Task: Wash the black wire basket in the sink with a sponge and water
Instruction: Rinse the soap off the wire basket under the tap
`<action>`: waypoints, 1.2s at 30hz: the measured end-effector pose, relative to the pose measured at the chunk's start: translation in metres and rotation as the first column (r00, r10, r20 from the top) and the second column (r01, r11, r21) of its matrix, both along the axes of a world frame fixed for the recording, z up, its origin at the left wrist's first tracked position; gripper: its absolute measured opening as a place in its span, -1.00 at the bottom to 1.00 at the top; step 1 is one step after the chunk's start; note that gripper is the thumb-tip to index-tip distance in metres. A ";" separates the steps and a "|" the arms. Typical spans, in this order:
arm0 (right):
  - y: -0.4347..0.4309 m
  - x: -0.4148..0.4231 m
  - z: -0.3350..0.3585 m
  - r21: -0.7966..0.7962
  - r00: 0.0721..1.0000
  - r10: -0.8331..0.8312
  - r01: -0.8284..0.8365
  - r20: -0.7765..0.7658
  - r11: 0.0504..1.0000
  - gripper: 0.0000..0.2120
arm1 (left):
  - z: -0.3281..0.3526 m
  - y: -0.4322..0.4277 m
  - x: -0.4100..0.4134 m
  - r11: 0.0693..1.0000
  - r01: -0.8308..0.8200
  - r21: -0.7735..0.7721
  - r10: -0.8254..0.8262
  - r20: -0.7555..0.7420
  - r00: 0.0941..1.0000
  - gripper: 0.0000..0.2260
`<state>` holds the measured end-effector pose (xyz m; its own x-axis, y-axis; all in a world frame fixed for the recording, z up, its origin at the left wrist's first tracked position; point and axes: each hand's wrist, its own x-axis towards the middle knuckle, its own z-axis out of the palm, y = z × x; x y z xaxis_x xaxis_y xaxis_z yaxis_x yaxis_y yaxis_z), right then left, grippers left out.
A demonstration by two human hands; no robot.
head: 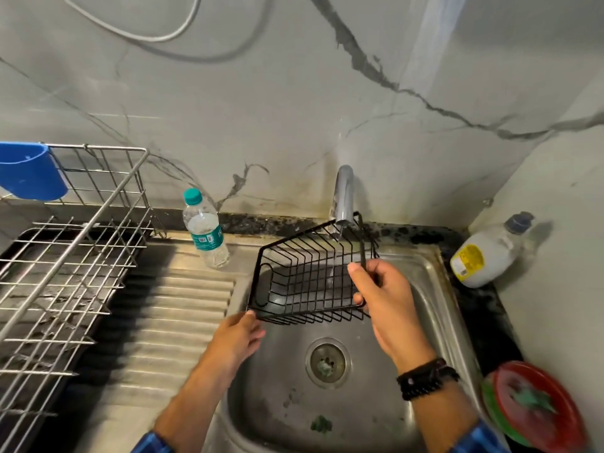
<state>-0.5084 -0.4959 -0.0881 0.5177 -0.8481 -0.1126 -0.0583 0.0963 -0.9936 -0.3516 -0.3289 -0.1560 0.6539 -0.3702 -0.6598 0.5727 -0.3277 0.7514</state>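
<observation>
I hold the black wire basket [304, 276] over the steel sink [431, 289], tilted under the tap [344, 194]. A thin stream of water runs from the tap down through the basket. My right hand [382, 299] grips the basket's right end, thumb up against its wire. My left hand [238, 338] holds the basket's lower left corner from below. A green scrubber [532, 398] lies in a red dish [562, 429] at the sink's right front. A small green scrap [322, 423] lies on the sink floor.
A steel dish rack [65, 256] with a blue cup [31, 171] stands on the left. A water bottle [206, 225] stands on the ribbed drainboard [170, 315]. A white soap bottle [490, 250] leans in the right corner. The drain [327, 362] is below the basket.
</observation>
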 end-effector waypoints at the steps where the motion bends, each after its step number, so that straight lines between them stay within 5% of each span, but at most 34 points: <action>1: 0.000 0.002 0.005 -0.050 0.999 0.017 -0.019 -0.050 0.999 -0.59 | -0.001 -0.001 -0.003 0.998 0.043 0.049 -0.044 0.036 0.998 -0.73; 5: 0.002 0.005 0.014 -0.240 0.955 0.058 -0.132 -0.291 0.962 -0.66 | 0.019 -0.010 -0.019 0.936 0.236 0.262 -0.323 0.371 0.871 -0.81; 9: 0.006 0.004 0.018 -0.292 0.903 0.060 -0.200 -0.426 0.935 -0.79 | 0.048 -0.027 -0.029 0.899 0.418 0.131 -0.409 0.593 0.693 -0.73; 11: 0.003 0.008 0.016 -0.271 0.873 0.088 -0.243 -0.479 0.932 -0.82 | 0.059 -0.043 -0.032 0.856 0.514 -0.054 -0.425 0.490 0.761 -0.73; 14: -0.007 0.013 0.013 -0.227 0.837 0.126 -0.285 -0.533 0.931 -0.87 | 0.067 -0.073 -0.033 0.879 0.457 -0.133 -0.372 0.408 0.834 -0.77; 18: -0.013 0.019 0.015 -0.268 0.849 0.108 -0.281 -0.517 0.922 -0.86 | 0.070 -0.102 -0.030 0.901 0.132 -0.413 -0.169 -0.055 0.984 -0.80; 22: -0.013 0.024 0.014 -0.335 0.836 0.103 -0.325 -0.539 0.884 -0.78 | 0.062 -0.114 -0.025 0.899 -0.007 -0.438 -0.076 -0.171 0.982 -0.82; 32: -0.027 0.022 0.014 -0.393 0.827 0.035 -0.303 -0.560 0.868 -0.78 | 0.063 -0.119 -0.023 0.918 0.212 -0.336 -0.209 0.043 0.977 -0.94; 36: -0.031 0.026 0.016 -0.369 0.855 0.025 -0.249 -0.518 0.896 -0.77 | 0.061 -0.097 -0.028 0.863 0.456 -0.217 -0.351 0.390 0.851 -0.86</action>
<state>-0.4822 -0.5270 -0.0717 0.6028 -0.7968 -0.0423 -0.5255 -0.3566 -0.7725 -0.3797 -0.4264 -0.0952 0.5595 -0.7885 -0.2552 0.1428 -0.2116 0.9669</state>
